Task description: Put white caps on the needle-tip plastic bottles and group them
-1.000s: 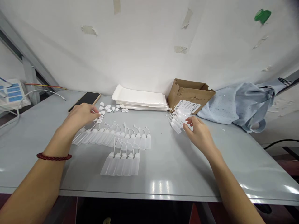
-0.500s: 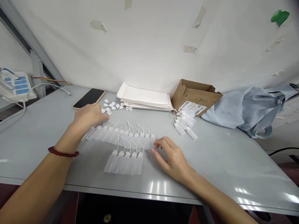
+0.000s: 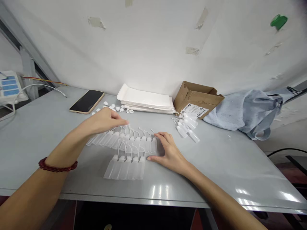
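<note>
Two rows of small translucent squeeze bottles lie on the grey table: a long back row [image 3: 143, 143] and a shorter front row [image 3: 128, 169]. Thin white strips stick up from their necks. Over the back row is my left hand [image 3: 105, 120], thumb and fingers pinched together near the strips; whatever is between the fingertips is too small to make out. My right hand [image 3: 169, 151] is open at the right end of the rows, thumb and fingers apart, fingertips close to the last back-row bottle. Small white caps [image 3: 122, 110] lie scattered behind my left hand, which partly hides them.
A phone [image 3: 87, 101] lies at the back left. Stacked white padded envelopes [image 3: 146, 97] and an open cardboard box [image 3: 199, 99] stand against the wall. More bottles [image 3: 188, 126] are piled before the box, and a light blue cloth [image 3: 240, 108] lies to its right.
My left hand has moved right, from beside the white caps to above the back row. My right hand's thumb and fingers have spread wider at the row's end. The view has shifted slightly.
</note>
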`<state>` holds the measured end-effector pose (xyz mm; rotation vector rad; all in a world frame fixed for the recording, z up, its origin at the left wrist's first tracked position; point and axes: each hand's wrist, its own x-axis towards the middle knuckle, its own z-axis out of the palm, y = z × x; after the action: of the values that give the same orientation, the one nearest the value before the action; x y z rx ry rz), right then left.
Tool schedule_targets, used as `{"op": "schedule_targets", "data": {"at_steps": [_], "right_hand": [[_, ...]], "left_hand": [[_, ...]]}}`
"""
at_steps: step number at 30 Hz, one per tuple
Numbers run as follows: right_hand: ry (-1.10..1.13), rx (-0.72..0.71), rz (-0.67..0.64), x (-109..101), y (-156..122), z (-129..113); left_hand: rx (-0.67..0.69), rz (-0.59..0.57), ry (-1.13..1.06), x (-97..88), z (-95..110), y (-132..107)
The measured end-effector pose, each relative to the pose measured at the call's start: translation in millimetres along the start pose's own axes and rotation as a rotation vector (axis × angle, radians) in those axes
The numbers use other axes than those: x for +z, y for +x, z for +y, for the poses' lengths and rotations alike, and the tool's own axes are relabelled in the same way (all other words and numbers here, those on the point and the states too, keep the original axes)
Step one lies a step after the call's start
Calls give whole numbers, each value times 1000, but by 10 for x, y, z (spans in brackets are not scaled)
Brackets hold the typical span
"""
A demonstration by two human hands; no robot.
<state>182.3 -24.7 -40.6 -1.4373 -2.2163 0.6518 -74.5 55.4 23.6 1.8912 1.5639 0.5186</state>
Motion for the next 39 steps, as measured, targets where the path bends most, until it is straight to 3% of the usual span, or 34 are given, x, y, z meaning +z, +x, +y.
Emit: {"op": "schedule_targets", "data": {"at_steps": [2,7,10,15,21,27,39], "right_hand": [[3,19,5,-1,19,14],[30,17,35,-28,23,18],[75,12,97,-64,2,13],[303,34,165,-121,-50,-20],[653,39,22,-131,-122,-118],[585,-6,45,-102,-133,-165],[417,-65,77,-115,-146,-205]], "left_hand": [[3,-155,-127,105,80,-31],[-4,-380,-389,379,211,-65],[1,-451,-532,483,233,-96],[16,-402,-776,563,300,-151],[18,-289,-880,670,382,-215],[91,-219,-937,800,469,-288],[124,-233,-948,904,461,-311]]}}
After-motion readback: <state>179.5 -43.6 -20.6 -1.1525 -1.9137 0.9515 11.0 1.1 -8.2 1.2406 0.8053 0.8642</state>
